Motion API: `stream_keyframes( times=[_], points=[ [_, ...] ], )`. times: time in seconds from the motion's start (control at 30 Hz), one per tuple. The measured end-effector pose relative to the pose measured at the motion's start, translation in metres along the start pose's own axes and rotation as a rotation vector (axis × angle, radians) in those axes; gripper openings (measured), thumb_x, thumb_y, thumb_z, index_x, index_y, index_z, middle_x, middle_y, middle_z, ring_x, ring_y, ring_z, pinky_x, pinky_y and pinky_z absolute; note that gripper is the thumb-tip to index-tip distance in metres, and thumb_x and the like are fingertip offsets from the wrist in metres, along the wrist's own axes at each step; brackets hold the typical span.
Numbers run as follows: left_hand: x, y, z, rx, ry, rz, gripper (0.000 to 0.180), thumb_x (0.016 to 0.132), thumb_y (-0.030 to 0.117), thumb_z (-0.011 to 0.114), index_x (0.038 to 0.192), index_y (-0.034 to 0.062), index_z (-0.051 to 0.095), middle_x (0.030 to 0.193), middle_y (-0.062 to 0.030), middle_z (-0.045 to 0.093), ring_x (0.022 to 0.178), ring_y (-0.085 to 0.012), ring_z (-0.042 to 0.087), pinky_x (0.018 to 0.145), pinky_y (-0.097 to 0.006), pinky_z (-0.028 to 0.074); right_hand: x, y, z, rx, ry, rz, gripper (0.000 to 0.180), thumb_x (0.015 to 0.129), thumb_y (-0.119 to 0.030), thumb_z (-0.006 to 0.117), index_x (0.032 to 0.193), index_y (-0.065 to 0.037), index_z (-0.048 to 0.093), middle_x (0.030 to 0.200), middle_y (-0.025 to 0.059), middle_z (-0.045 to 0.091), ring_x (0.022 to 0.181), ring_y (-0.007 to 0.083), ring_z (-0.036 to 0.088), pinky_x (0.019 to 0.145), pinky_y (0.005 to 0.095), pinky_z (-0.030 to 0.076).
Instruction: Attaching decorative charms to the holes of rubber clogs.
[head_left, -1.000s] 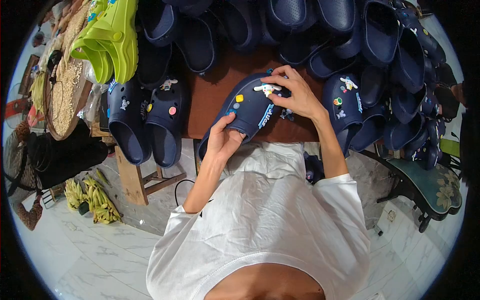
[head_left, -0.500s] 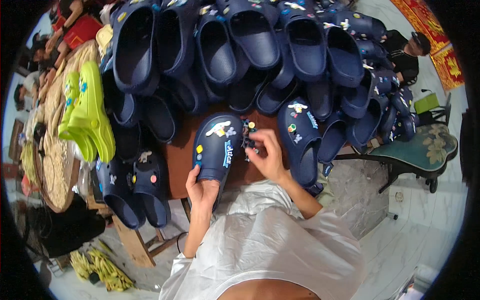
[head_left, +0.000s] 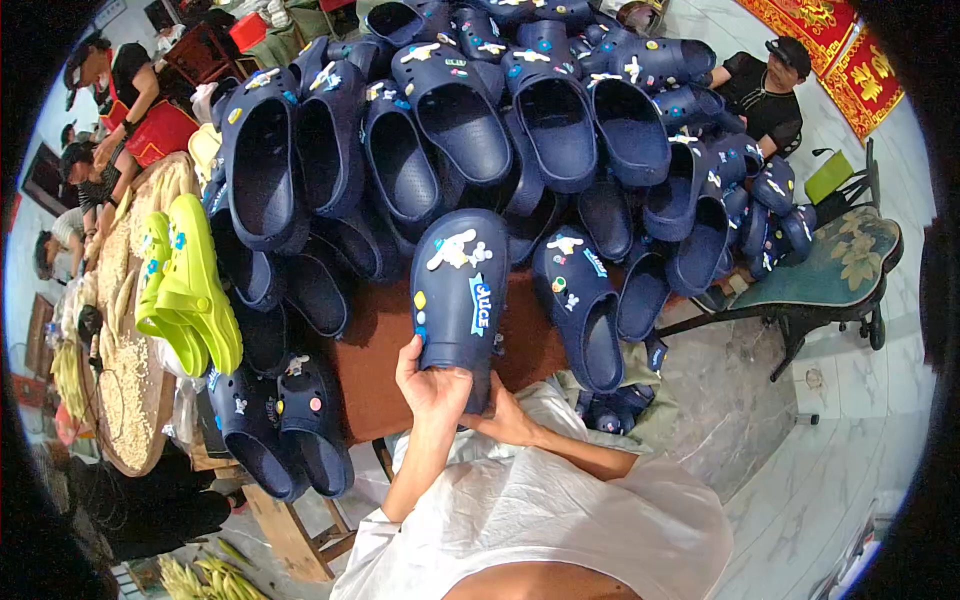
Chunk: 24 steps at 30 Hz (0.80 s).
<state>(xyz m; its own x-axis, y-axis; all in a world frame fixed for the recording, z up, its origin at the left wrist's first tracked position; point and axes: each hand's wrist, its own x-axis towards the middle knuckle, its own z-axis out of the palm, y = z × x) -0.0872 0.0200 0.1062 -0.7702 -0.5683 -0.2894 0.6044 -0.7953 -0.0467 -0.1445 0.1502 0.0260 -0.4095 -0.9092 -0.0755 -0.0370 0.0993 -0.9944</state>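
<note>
A navy clog (head_left: 447,315), held toe up over the brown tabletop, carries a white cartoon charm, small yellow and blue charms and a blue ribbon-shaped charm. At its foot opening, my left hand (head_left: 432,402) grips the shoe, thumb along the left edge and fingers inside. Lower on the right, my right hand (head_left: 508,418) closes on the heel part; its fingertips are partly hidden behind the shoe. To the right lies a similar decorated navy clog (head_left: 578,300). Small loose charms (head_left: 499,345) show just beside the held shoe.
Stacked navy clogs (head_left: 465,135) fill the far side of the brown table (head_left: 375,385). Lime-green clogs (head_left: 195,285) stand at left beside a round tray (head_left: 135,400) of pale kernels. A green chair (head_left: 835,262) stands right. Other people work at far left; one person sits far right.
My right hand has left the small charms beside the shoe and come down to its heel. The held clog now stands straighter, and the whole view has shifted.
</note>
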Motion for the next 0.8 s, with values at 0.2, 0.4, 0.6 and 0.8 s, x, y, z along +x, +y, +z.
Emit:
stream_keyframes(
  times=[0.2,0.4,0.6,0.8],
  points=[
    [-0.003,-0.022,0.020,-0.161,-0.079,-0.126,0.032,0.091,0.019,0.064,0.118,0.0018,0.059,0.131,-0.0146,0.058,0.124,-0.0281,0.052,0.104,-0.044,0.044,0.003,0.003,-0.014,0.058,0.166,-0.208,0.066,0.082,-0.012,0.075,0.136,0.000,0.039,0.119,0.0132,0.058,0.109,0.0197,0.057,0.092,0.0340,0.048],
    [-0.029,-0.035,0.037,-0.052,-0.186,-0.317,0.034,0.092,0.014,0.063,0.123,0.0006,0.056,0.120,-0.0175,0.063,0.119,-0.0281,0.057,0.102,-0.042,0.048,0.020,-0.021,-0.057,0.111,0.221,-0.223,0.060,0.084,-0.005,0.068,0.135,0.002,0.039,0.115,0.0086,0.059,0.103,0.0179,0.059,0.091,0.0325,0.049],
    [0.003,-0.023,0.028,0.732,-0.311,-0.246,0.031,0.096,0.011,0.058,0.125,0.0002,0.055,0.113,-0.0140,0.066,0.102,-0.0214,0.066,0.092,-0.036,0.053,0.019,-0.032,-0.084,0.101,0.415,-0.214,0.062,0.083,-0.003,0.062,0.137,0.006,0.032,0.119,0.0145,0.056,0.106,0.0196,0.058,0.094,0.0332,0.048],
    [0.111,-0.024,0.042,1.217,-0.208,-0.011,0.032,0.099,0.019,0.054,0.125,0.0003,0.054,0.103,-0.0077,0.065,0.084,-0.0132,0.063,0.079,-0.029,0.054,0.004,-0.027,-0.102,0.058,0.518,-0.325,0.077,0.081,-0.021,0.067,0.141,0.008,0.028,0.125,0.0185,0.051,0.110,0.0239,0.054,0.098,0.0373,0.043]
  ],
)
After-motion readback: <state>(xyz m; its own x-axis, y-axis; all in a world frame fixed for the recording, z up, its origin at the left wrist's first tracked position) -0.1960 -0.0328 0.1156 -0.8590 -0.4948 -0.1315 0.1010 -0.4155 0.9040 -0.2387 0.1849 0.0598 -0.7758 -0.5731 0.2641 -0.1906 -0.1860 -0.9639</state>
